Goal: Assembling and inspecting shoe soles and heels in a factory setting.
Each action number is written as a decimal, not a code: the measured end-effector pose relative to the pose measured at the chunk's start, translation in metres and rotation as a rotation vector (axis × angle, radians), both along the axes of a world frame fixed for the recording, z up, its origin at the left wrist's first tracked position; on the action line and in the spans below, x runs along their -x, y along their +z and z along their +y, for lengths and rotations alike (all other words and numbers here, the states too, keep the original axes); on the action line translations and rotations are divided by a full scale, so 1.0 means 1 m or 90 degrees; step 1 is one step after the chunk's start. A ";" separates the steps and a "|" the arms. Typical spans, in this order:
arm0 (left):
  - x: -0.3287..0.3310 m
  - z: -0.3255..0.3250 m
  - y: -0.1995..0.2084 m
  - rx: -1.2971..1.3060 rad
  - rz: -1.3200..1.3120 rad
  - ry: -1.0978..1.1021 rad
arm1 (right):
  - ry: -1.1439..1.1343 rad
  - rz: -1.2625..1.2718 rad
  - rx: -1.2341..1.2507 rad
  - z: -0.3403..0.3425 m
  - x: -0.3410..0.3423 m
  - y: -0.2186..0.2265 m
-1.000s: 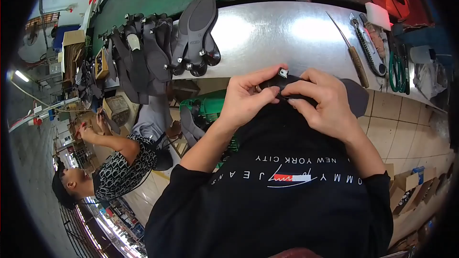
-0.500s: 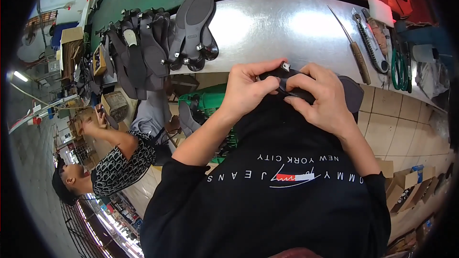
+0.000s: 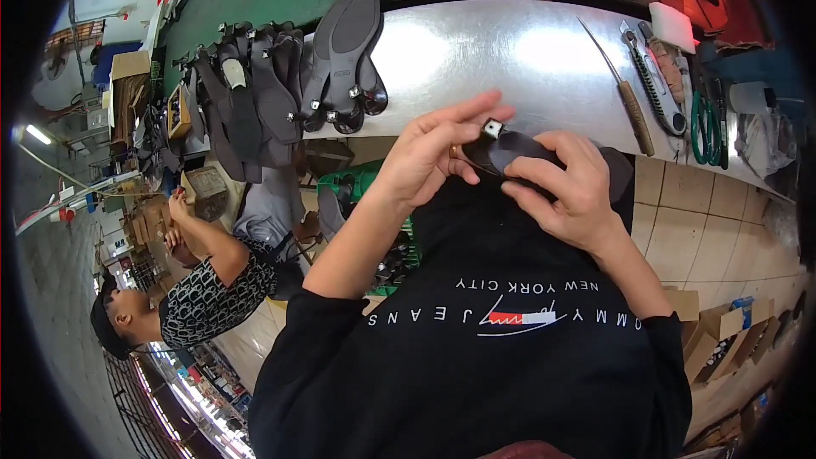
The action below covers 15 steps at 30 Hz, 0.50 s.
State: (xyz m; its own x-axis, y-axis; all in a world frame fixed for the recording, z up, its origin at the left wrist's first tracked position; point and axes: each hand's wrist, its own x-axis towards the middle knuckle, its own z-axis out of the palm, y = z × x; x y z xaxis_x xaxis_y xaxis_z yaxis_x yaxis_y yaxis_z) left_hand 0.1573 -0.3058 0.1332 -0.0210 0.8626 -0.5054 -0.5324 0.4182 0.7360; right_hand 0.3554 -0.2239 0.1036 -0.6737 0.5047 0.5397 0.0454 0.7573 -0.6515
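Observation:
A dark sandal (image 3: 523,144) is held in front of my chest, over the near edge of the metal bench. A small square silver piece (image 3: 492,127) sits at its left end, and its flat dark sole (image 3: 619,172) shows past the right side of my hand. My right hand (image 3: 565,183) is closed on the sandal, thumb and fingers pinching its near edge. My left hand (image 3: 431,150) is at the left end, fingers stretched out and apart, a finger beside or touching the silver piece; the contact is partly hidden.
Several dark sandals (image 3: 340,59) lie stacked at the bench's left. On the right of the metal bench (image 3: 476,51) are a wooden-handled awl (image 3: 631,110), a box cutter (image 3: 659,85) and green-handled scissors (image 3: 705,127). A green crate (image 3: 353,180) stands below; a co-worker (image 3: 212,293) sits left.
My left hand has loosened its pinch on the sandal and spread its fingers. The silver piece has shifted slightly left and nearer. The co-worker's hands have moved.

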 end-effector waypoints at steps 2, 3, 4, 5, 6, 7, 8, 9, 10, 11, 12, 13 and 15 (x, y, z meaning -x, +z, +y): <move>-0.010 -0.001 0.000 -0.041 0.084 0.087 | 0.012 -0.014 0.011 0.000 0.000 0.006; -0.013 -0.003 -0.001 -0.042 0.084 0.088 | 0.012 -0.014 0.011 -0.001 0.001 0.009; -0.016 -0.006 -0.002 -0.019 0.110 0.077 | -0.021 -0.030 0.065 -0.003 0.001 0.014; -0.017 -0.008 -0.005 0.004 0.135 0.066 | -0.054 -0.046 0.119 -0.003 0.002 0.016; -0.016 -0.009 -0.009 0.009 0.141 0.050 | -0.058 -0.030 0.127 -0.003 0.003 0.014; -0.017 -0.009 -0.010 0.010 0.142 0.051 | -0.057 -0.030 0.127 -0.003 0.003 0.012; -0.017 -0.009 -0.010 0.011 0.164 0.042 | -0.047 -0.037 0.119 -0.002 0.003 0.010; -0.018 -0.009 -0.011 0.012 0.186 0.034 | -0.036 -0.045 0.112 -0.001 0.003 0.008; -0.019 -0.009 -0.009 0.013 0.188 0.034 | -0.036 -0.044 0.112 -0.001 0.004 0.009; -0.021 -0.008 -0.007 0.019 0.206 0.024 | -0.042 -0.037 0.099 -0.001 0.005 0.009; -0.023 -0.008 -0.006 0.026 0.225 0.013 | -0.049 -0.030 0.085 -0.001 0.006 0.010; -0.025 -0.008 -0.009 0.027 0.224 0.013 | -0.049 -0.031 0.086 -0.002 0.007 0.011; -0.027 -0.010 -0.015 -0.012 0.282 0.015 | -0.052 -0.014 0.084 -0.004 0.009 0.012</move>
State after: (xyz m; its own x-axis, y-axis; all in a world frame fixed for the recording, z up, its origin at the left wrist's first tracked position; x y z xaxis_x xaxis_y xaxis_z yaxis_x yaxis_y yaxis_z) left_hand 0.1845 -0.3157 0.1182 -0.2528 0.8679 -0.4276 -0.1729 0.3944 0.9026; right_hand 0.3467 -0.2275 0.1152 -0.6388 0.6234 0.4508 0.1181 0.6585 -0.7433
